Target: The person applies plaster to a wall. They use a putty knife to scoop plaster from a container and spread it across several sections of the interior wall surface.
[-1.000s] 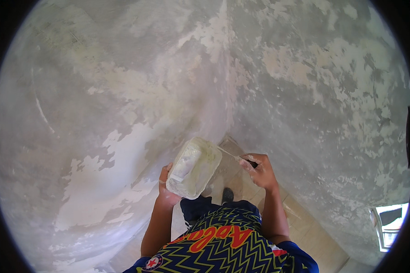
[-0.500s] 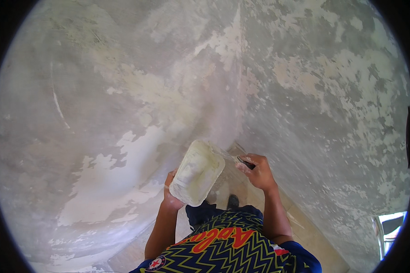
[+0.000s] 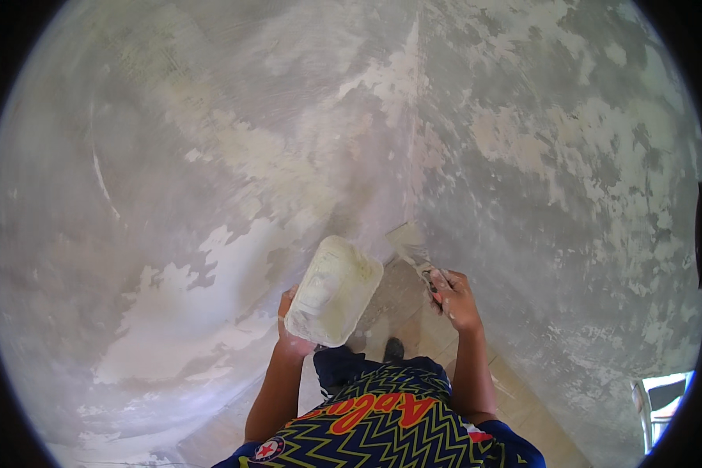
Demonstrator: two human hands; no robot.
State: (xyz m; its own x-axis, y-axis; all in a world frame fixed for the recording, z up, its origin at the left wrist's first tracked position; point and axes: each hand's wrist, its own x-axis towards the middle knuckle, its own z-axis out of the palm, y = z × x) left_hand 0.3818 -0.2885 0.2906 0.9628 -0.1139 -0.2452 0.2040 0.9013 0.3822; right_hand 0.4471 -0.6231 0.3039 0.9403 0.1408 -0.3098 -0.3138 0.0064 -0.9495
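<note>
My left hand [image 3: 293, 331] grips a pale rectangular plastic tub [image 3: 356, 308] by its side and underside, tilted so that its inside shows. Wet, cream-coloured putty [image 3: 320, 292] lies in it and smears its walls. In my right hand [image 3: 455, 300] is a putty knife [image 3: 411, 245], the fingers closed round its handle. Its flat blade points up and left, just right of the tub's far rim and apart from it. Some white residue sticks to the fingers of my right hand.
Two grey walls meet at a corner [image 3: 415, 148] straight ahead. White patches cover parts of the left wall [image 3: 187, 312] and the right wall [image 3: 593, 148]. Below me is a tiled floor [image 3: 515, 394] with my dark shoe [image 3: 394, 349]. A bright opening [image 3: 664, 402] shows at lower right.
The putty knife has come away from the tub's rim and turned, its blade now pointing up toward the corner. My left hand and the tub have shifted only slightly.
</note>
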